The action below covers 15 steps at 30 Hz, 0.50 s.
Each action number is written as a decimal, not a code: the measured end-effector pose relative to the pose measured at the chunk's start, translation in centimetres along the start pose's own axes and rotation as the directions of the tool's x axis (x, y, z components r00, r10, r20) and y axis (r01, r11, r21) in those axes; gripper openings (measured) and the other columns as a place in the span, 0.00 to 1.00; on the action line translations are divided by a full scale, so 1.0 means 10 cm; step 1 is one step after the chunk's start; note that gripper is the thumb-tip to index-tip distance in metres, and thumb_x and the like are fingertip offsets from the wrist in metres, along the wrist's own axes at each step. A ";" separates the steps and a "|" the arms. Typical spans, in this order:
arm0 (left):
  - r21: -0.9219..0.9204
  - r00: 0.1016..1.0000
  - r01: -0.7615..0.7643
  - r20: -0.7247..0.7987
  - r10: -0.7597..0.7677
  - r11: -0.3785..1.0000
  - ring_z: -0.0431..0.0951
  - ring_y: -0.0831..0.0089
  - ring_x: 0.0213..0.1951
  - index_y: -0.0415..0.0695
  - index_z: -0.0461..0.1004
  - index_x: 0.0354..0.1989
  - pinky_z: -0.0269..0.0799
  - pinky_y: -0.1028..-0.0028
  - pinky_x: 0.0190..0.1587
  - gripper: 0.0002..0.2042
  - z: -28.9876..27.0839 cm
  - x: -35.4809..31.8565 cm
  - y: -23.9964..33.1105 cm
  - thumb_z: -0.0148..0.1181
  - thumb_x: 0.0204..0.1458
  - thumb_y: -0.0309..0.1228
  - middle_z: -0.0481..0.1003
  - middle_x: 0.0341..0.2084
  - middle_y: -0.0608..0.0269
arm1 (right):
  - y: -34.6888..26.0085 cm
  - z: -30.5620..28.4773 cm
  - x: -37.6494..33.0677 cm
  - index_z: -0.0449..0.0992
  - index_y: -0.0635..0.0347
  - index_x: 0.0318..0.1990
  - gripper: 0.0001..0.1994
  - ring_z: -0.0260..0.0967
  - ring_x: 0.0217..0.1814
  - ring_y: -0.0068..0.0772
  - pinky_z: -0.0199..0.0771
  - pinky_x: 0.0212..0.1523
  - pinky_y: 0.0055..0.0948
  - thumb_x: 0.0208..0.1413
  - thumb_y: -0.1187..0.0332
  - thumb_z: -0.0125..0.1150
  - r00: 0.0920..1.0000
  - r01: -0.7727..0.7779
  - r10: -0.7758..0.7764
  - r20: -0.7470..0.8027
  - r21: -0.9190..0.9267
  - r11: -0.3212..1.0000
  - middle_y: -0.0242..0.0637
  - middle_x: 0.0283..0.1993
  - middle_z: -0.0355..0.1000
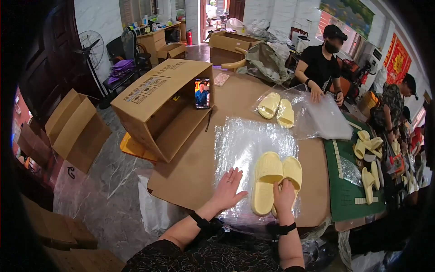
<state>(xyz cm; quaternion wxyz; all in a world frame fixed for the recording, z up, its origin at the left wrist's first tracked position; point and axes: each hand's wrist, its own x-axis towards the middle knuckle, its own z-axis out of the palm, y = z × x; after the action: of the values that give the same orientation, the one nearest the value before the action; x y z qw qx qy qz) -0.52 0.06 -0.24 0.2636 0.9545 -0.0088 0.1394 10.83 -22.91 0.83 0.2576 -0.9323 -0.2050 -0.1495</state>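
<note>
A pair of pale yellow slippers lies side by side, toes away from me, on a stack of clear plastic bags. My right hand is closed on the slippers where their inner edges meet; its fingertips are partly hidden between them. To their left, my left hand rests flat on the bags with its fingers stretched out. Another pair of yellow slippers sits in a clear bag farther back on the table, near a co-worker's hand.
A cardboard box lies on its side at the table's left, with a lit phone at its opening. More clear bags lie at the back right. On the right, a green mat carries several yellow slippers. Other people work beyond it.
</note>
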 end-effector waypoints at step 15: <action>0.015 1.000 0.002 -0.003 -0.002 1.000 0.51 0.41 0.71 0.32 0.53 0.69 0.43 0.50 0.72 0.39 -0.02 0.00 0.03 0.54 0.59 0.51 0.55 0.68 0.35 | 0.00 0.00 -0.05 0.70 0.62 0.36 0.15 0.69 0.40 0.55 0.70 0.39 0.49 0.58 0.58 0.62 0.996 -0.041 0.042 -0.073 0.015 0.999 0.48 0.35 0.68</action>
<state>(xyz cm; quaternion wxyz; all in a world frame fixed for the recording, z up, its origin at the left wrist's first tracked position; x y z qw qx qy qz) -0.59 -0.06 0.08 0.2567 0.9562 -0.0066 0.1408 10.37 -23.06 0.63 0.2744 -0.9284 -0.1771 -0.1770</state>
